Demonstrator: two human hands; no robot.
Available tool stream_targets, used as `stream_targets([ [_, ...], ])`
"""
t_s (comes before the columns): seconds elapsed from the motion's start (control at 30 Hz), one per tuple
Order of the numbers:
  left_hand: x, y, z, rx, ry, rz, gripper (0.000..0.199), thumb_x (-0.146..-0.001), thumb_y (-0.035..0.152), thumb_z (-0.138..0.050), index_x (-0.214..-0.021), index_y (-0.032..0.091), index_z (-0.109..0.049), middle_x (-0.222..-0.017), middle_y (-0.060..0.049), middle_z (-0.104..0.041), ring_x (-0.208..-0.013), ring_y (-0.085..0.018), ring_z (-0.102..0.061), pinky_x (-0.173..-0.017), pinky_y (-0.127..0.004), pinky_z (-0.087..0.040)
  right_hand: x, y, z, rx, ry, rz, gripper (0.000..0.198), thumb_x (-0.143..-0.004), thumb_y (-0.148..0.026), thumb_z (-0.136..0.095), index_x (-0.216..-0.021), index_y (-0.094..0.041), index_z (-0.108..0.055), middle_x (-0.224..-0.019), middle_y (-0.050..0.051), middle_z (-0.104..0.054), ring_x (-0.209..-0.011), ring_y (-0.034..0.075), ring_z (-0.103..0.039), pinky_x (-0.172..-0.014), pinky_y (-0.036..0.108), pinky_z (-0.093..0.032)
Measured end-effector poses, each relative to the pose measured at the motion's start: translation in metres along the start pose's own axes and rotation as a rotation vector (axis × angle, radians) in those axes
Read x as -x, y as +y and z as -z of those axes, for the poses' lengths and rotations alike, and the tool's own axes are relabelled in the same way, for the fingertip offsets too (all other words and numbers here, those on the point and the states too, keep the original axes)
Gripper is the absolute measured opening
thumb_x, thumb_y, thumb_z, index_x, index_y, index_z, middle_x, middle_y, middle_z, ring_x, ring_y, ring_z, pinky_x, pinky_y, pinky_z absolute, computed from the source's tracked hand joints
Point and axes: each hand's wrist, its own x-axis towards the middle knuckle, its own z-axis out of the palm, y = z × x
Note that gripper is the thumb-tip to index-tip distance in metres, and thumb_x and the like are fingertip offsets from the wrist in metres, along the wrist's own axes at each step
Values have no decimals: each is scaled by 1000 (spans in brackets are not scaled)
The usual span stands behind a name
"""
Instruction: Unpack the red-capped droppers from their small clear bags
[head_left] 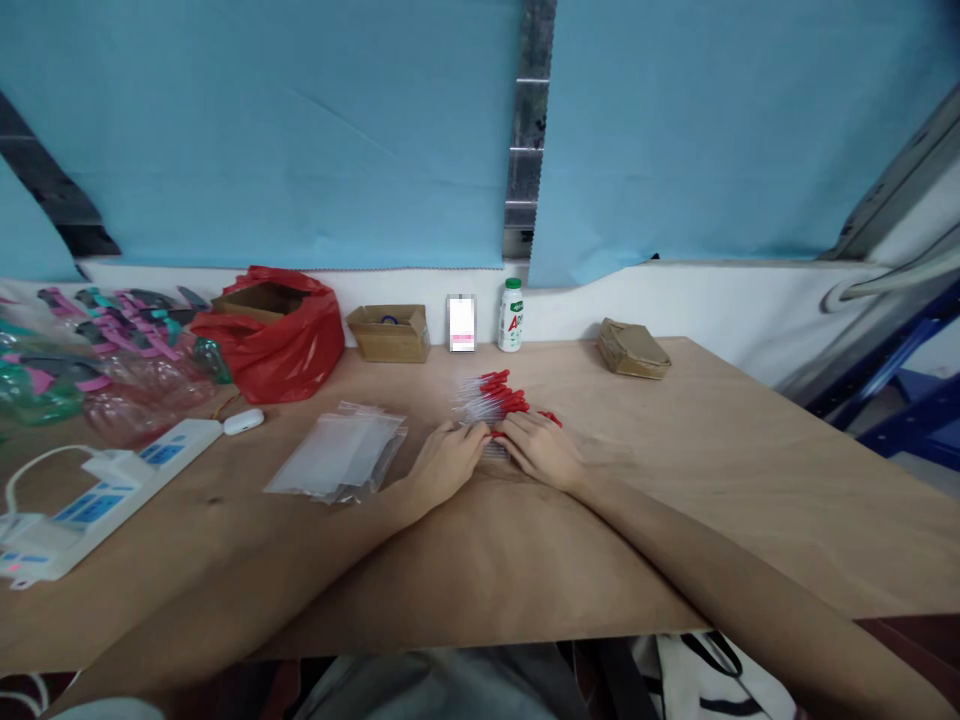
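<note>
A bunch of thin, silvery sticks with red ends [512,401] lies on the table just beyond my hands. Their exact kind is too small to make out. My left hand [448,462] is closed, fingertips bent in at the near side of the bunch. Opposite it, my right hand [544,450] curls its fingers over the red ends, its fingertips close to the left ones. Between the fingertips a bit of red shows, and silvery shafts show below it. Left of my left hand lies a stack of clear zip bags [339,452].
A white power strip [142,480] with plugs lies at left, near several spray bottles [127,370]. Along the back stand a red plastic bag [300,350], an open cardboard box [390,335], a phone [462,323], a white bottle [511,318] and a brown packet [632,350].
</note>
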Motion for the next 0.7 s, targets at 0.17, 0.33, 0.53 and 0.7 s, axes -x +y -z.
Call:
stream_targets([
  [0.17,-1,0,-1,6,-27,7,23,-111,25,-42,-101,18,-62,-90,-7,-72,-78,-23,-66,-77,-38,-45,0,2,-1,-12,-12,-3,28,-113,-32,-41,-106,-18,-64,-97,9,-69,-88,22,-61,-80,34,-42],
  [0.33,-2,-1,-1,30,-7,-1,23,-111,25,-41,-103,19,-62,-95,-6,-73,-83,-23,-66,-80,-38,-45,-1,2,0,11,-6,-11,29,-113,-33,-42,-103,-18,-64,-96,9,-69,-87,22,-61,-80,34,-42],
  [0.53,-1,0,-1,14,-18,6,23,-111,27,-44,-100,20,-62,-90,-6,-74,-79,-23,-67,-77,-37,-46,-1,3,1,64,6,36,25,-111,-32,-49,-99,-18,-67,-90,8,-71,-85,22,-61,-77,34,-40],
  [0.7,-2,1,4,-6,-32,-35,19,-104,12,-49,-98,21,-65,-85,-5,-75,-76,-22,-69,-75,-35,-46,0,10,9,188,-1,93,30,-111,-35,-49,-92,-20,-67,-85,6,-72,-88,23,-59,-77,36,-38],
])
